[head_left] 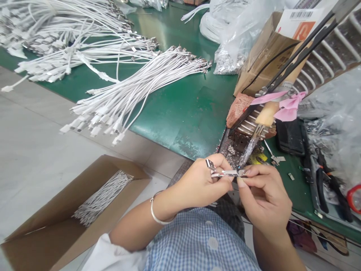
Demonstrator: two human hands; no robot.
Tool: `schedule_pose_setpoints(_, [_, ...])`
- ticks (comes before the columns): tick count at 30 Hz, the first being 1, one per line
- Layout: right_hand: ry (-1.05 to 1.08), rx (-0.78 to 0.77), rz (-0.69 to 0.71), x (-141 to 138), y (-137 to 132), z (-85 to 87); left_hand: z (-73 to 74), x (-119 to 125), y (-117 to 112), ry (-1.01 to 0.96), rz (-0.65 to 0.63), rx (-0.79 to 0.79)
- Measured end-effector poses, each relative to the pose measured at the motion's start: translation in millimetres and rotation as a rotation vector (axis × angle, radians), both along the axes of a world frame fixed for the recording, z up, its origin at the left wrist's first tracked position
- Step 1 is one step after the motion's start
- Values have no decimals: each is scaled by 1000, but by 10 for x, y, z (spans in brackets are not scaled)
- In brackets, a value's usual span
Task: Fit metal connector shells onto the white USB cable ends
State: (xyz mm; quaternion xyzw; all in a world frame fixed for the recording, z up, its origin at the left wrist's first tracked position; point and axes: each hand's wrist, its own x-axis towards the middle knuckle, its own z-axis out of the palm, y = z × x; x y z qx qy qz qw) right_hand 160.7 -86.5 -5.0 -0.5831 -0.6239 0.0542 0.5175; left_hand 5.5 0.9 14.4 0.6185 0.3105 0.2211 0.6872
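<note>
Checked apron lies nearest; beyond it, left hand and right hand pinch a plug beside the iron. It seems light, stiff and smooth enough to slip; grip its metal sides.

l. hand & r. hand bare, ditto r. forearm. thin silver-col. bangle on l. wrist. sm. blue/wht check garment w/ lg. rnd. wht buttons in a row down the front. plain wht sleeve, loose, abt. l. elbow.
</note>
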Motion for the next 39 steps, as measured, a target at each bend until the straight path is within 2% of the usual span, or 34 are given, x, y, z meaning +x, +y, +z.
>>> schedule_pose_setpoints(21, [-3, -31, 63, 6, -126, -9, 8, -50, -35, 22, -46, -79])
schedule_pose_setpoints(30, [-36, -22, 20, 41, -31, -25, -2, -29, -21, 53, -26, 209])
schedule_pose_setpoints(39, [-47, 11, 17, 47, 15, 17, -14, -34, -11, 3, -43, 327])
